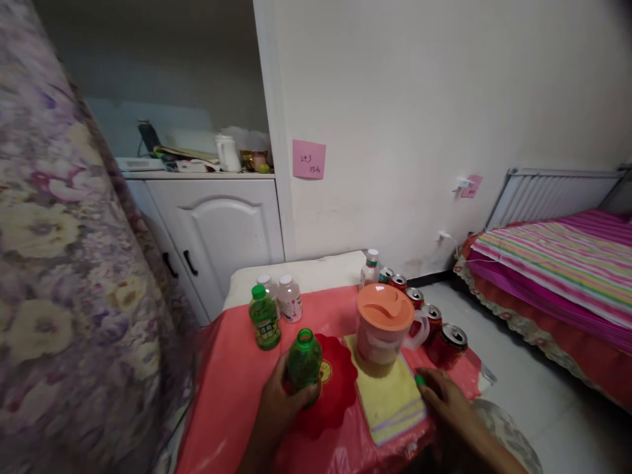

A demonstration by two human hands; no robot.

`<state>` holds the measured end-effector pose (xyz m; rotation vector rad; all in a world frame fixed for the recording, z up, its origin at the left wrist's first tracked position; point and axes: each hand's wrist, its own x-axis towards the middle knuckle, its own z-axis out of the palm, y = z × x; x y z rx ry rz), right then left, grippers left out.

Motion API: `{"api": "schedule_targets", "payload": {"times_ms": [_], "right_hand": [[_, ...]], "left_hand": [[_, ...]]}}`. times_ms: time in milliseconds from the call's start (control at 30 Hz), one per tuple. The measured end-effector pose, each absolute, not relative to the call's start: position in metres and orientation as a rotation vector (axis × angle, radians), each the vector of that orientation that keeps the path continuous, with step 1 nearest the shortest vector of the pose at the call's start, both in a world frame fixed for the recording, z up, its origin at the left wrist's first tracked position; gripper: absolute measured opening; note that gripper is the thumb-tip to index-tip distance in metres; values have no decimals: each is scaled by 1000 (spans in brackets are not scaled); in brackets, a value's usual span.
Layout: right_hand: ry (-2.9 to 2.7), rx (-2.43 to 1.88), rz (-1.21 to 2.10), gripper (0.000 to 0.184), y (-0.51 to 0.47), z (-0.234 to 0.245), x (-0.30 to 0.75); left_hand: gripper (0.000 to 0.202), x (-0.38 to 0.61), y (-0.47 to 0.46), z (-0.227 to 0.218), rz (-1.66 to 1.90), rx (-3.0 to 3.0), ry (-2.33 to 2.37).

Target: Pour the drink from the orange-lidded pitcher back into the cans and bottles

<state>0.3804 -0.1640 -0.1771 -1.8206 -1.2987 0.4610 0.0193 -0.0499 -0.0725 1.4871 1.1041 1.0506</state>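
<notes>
My left hand (pixel 276 411) is wrapped round an uncapped green bottle (pixel 304 359) that stands upright on a red scalloped mat (pixel 340 388). My right hand (pixel 439 395) rests on the table's right side, fingers closed round a small green cap (pixel 421 380). Between the hands stands a clear jug with an orange lid (pixel 385 326) on a yellow cloth (pixel 392 401). A second green bottle (pixel 264 319), capped, stands further back to the left.
A red plastic cover (pixel 232 388) lies over the table. Two white-capped bottles (pixel 285 296) stand at the back, and several red cans (pixel 444 342) line the right edge. A floral curtain (pixel 74 296) hangs at left, a white cabinet (pixel 217 230) behind, a striped bed (pixel 557 263) at right.
</notes>
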Motion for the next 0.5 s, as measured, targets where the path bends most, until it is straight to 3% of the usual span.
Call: {"api": "schedule_targets", "payload": {"times_ms": [333,500], "right_hand": [[-1210,-1760,562,38,-181,-171,366],[-1458,-1570,708,40,-189,-127,320]], "left_hand": [[58,19,-60,-64,1090,1431,1019],[59,21,-64,-58,1104,1385,1001]]}}
